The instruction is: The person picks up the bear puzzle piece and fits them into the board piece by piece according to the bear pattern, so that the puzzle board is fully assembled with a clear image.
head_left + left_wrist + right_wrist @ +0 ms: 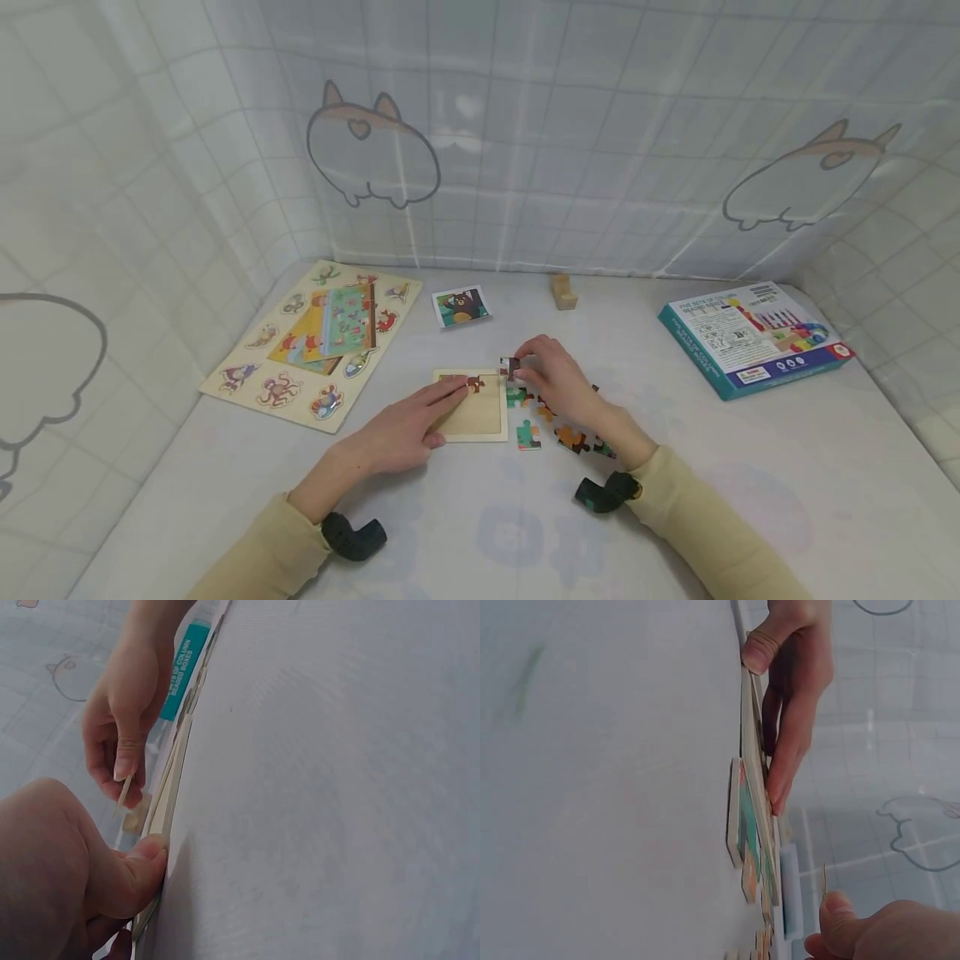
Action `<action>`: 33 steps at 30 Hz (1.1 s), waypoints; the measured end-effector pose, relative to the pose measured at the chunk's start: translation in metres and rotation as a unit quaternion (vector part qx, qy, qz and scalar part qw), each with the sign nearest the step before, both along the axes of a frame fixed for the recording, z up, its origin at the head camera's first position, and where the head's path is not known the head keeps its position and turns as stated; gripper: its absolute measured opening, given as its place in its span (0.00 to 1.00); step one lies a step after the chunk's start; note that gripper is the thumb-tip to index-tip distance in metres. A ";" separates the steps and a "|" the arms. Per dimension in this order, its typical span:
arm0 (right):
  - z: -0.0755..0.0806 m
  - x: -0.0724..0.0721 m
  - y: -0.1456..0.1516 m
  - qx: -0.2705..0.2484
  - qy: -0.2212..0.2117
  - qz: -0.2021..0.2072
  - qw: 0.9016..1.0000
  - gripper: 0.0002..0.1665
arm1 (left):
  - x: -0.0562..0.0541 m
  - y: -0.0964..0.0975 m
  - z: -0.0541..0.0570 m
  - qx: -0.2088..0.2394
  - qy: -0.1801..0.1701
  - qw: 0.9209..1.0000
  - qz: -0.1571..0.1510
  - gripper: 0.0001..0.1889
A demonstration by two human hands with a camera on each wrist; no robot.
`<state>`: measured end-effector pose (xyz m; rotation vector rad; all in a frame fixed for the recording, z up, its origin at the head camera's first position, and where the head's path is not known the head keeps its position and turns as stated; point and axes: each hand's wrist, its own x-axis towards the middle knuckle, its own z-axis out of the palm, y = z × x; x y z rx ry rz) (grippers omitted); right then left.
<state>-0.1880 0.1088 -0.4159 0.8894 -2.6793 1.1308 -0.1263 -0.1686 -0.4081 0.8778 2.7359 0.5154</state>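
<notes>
My right hand [561, 385] pinches a small brown puzzle piece [509, 367] between thumb and fingers. In the head view that piece is by the top right corner of a square wooden puzzle tray [474, 438]; both wrist views show it raised edge-on. My left hand [397, 429] rests on the tray's left side, fingers fairly straight and the thumb at its near edge. Its fingertips touch a brown puzzle piece [476, 384] inside the tray along the far rim. Loose pieces, one green [528, 435] and one orange and brown [572, 438], lie right of the tray, several partly under my right arm.
A bear picture card [461, 307] lies beyond the tray, with a small wooden block [564, 292] to its right. On the left is a sea-animal board [279, 389] with picture sheets [348, 321] on it. A teal-sided box [753, 337] lies at right.
</notes>
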 end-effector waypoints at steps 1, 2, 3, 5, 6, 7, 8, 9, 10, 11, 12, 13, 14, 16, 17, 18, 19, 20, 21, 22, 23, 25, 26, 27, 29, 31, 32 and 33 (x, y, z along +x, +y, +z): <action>0.000 0.000 -0.002 0.001 0.003 0.002 1.000 0.11 | 0.000 0.000 0.000 0.002 0.001 1.000 0.000 0.37; 0.000 -0.001 -0.004 0.001 0.003 0.004 1.000 0.11 | 0.000 0.000 0.000 0.004 0.001 1.000 -0.001 0.37; 0.000 -0.001 -0.006 0.000 0.001 0.005 1.000 0.11 | 0.000 0.000 0.000 0.006 0.002 1.000 -0.001 0.37; 0.001 -0.002 -0.009 -0.002 0.002 0.008 1.000 0.11 | 0.000 0.000 0.000 0.009 0.002 1.000 0.000 0.37; 0.001 -0.002 -0.011 -0.003 0.001 0.009 1.000 0.12 | 0.000 0.000 0.000 0.012 0.004 1.000 -0.001 0.37; 0.000 -0.003 -0.013 -0.003 -0.001 0.010 1.000 0.12 | 0.000 0.000 -0.001 0.014 0.006 1.000 -0.002 0.37; 0.000 -0.003 -0.014 -0.003 -0.004 0.011 1.000 0.12 | 0.000 0.000 -0.001 0.013 0.006 1.000 -0.002 0.37; -0.001 -0.003 -0.015 -0.002 -0.003 0.012 1.000 0.12 | 0.000 0.000 -0.002 0.013 0.007 1.000 -0.002 0.37; -0.002 -0.003 -0.016 0.000 -0.002 0.013 1.000 0.12 | -0.001 0.000 -0.002 0.013 0.007 1.000 -0.002 0.37; -0.002 -0.003 -0.016 0.000 -0.004 0.013 1.000 0.12 | -0.001 0.000 -0.002 0.014 0.008 1.000 -0.003 0.37; -0.003 -0.003 -0.016 0.002 -0.002 0.014 1.000 0.13 | -0.001 0.000 -0.003 0.014 0.010 1.000 -0.003 0.37; -0.004 -0.003 -0.017 0.003 -0.002 0.015 1.000 0.13 | -0.001 0.001 -0.003 0.014 0.009 1.000 -0.003 0.37; -0.005 -0.003 -0.017 0.003 -0.004 0.015 1.000 0.13 | -0.001 0.001 -0.003 0.013 0.009 1.000 -0.002 0.37; -0.006 -0.003 -0.017 0.004 -0.006 0.016 1.000 0.13 | -0.001 0.001 -0.003 0.014 0.011 1.000 -0.001 0.37; -0.006 -0.003 -0.017 0.005 -0.008 0.016 1.000 0.13 | -0.001 0.001 -0.003 0.013 0.012 1.000 -0.001 0.37; -0.007 -0.003 -0.017 0.006 -0.009 0.016 1.000 0.13 | -0.001 0.001 -0.003 0.013 0.012 1.000 -0.001 0.37; -0.007 -0.003 -0.018 0.007 -0.013 0.016 1.000 0.13 | 0.000 0.001 -0.003 0.011 0.011 1.000 -0.001 0.37; -0.007 -0.003 -0.018 0.009 -0.016 0.015 1.000 0.13 | 0.000 0.001 -0.003 0.010 0.010 1.000 0.000 0.37; -0.008 -0.003 -0.018 0.010 -0.018 0.016 1.000 0.13 | 0.000 0.001 -0.003 0.008 0.009 1.000 0.000 0.37; -0.008 -0.002 -0.019 0.012 -0.020 0.016 1.000 0.13 | 0.000 0.001 -0.003 0.008 0.008 1.000 0.000 0.37; -0.008 -0.002 -0.019 0.012 -0.023 0.016 1.000 0.13 | 0.000 0.001 -0.003 0.007 0.008 1.000 0.001 0.37; -0.008 -0.002 -0.019 0.013 -0.024 0.016 0.999 0.13 | 0.001 0.001 -0.003 0.006 0.008 1.000 0.001 0.37; -0.008 -0.002 -0.019 0.014 -0.023 0.017 0.999 0.13 | 0.000 0.001 -0.003 0.006 0.008 1.000 0.002 0.37; -0.008 -0.002 -0.019 0.016 -0.023 0.016 0.999 0.12 | 0.000 0.001 -0.003 0.006 0.008 1.000 0.003 0.37; -0.009 -0.002 -0.020 0.021 -0.023 0.017 0.999 0.11 | 0.000 0.000 -0.004 0.009 0.008 1.000 0.002 0.37; -0.009 -0.002 -0.020 0.025 -0.025 0.018 0.999 0.11 | -0.001 0.001 -0.003 0.011 0.007 1.000 0.001 0.37; -0.009 -0.002 -0.021 0.027 -0.026 0.020 0.999 0.10 | -0.001 0.001 -0.003 0.012 0.007 1.000 0.001 0.36; -0.009 -0.002 -0.021 0.029 -0.027 0.022 0.999 0.10 | -0.001 0.001 -0.003 0.013 0.006 1.000 0.000 0.36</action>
